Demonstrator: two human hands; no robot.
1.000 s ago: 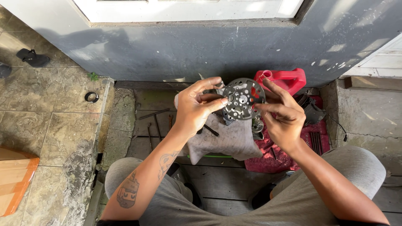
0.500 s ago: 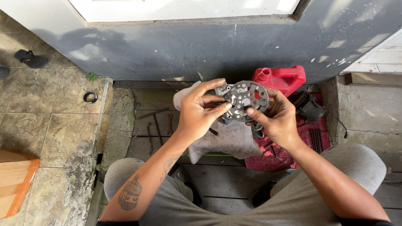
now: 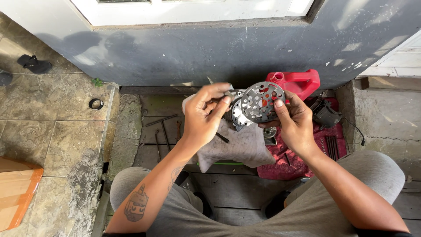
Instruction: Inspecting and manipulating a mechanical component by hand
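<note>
My right hand (image 3: 293, 124) holds up a thin round metal plate (image 3: 261, 102) pierced with many holes, thumb on its right rim. Behind and just left of it sits a second round metal part (image 3: 237, 113), and my left hand (image 3: 203, 117) grips that part at its upper left edge with pinched fingertips. Both hands are raised above a grey rag (image 3: 237, 145) spread on the ground between my knees.
A red plastic jug (image 3: 299, 82) stands against the dark grey wall (image 3: 210, 48). A red cloth (image 3: 307, 151) with a black mechanical part (image 3: 325, 115) and bolts lies at right. Loose tools (image 3: 163, 127) lie left of the rag. A black ring (image 3: 96, 103) rests on the tiles.
The perforated plate has come away from the round assembly: a second ago both hands held one piece, now my right hand holds the plate lifted off to the right.
</note>
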